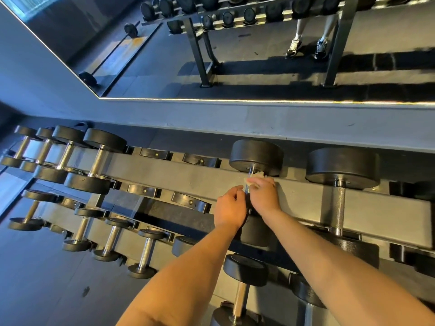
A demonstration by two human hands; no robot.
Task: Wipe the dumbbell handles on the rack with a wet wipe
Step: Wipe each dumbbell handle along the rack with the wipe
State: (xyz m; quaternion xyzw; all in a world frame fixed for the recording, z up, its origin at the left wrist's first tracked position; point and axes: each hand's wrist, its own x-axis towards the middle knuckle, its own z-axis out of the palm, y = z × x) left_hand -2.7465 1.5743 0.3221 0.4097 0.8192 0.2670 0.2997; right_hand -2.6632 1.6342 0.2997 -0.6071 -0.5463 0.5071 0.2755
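Note:
A large black dumbbell (256, 156) lies across the top tier of the grey rack (188, 177). Both my hands are on its chrome handle (251, 171), of which only a short piece shows. My right hand (264, 196) grips the handle's far part with a pale wet wipe (255, 178) bunched under the fingers. My left hand (229, 209) curls around the handle just nearer to me. The dumbbell's near head (255, 231) sits below my wrists, mostly hidden.
To the right lies a bigger dumbbell (341, 168) with a knurled handle (337, 205). Several smaller dumbbells (98, 161) fill the rack's left end and its lower tier (146, 252). Empty saddles (200, 160) sit between. A wall mirror (235, 48) stands behind.

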